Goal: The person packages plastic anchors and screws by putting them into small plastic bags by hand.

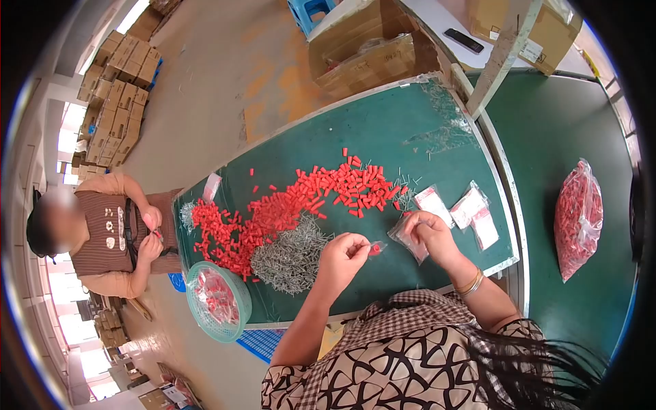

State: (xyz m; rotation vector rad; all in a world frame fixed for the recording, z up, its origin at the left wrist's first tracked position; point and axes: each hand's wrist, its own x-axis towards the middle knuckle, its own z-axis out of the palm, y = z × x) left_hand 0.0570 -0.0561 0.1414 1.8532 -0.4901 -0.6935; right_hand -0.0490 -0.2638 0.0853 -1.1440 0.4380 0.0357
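My left hand is closed in a pinch on a small clear plastic bag with a red piece in it. Fingers bent, my right hand grips clear plastic bags just above the green table. Left of my left hand lies a big heap of grey metal screws. Beyond it spreads a long pile of red plastic plugs. A few loose screws lie beyond my right hand, close to white-and-red packets.
A green plastic basket of filled bags stands at the table's left corner. Across from it a co-worker handles a small red item. On the right-hand table lies a large bag of red pieces. A metal post rises at the back, near cardboard boxes.
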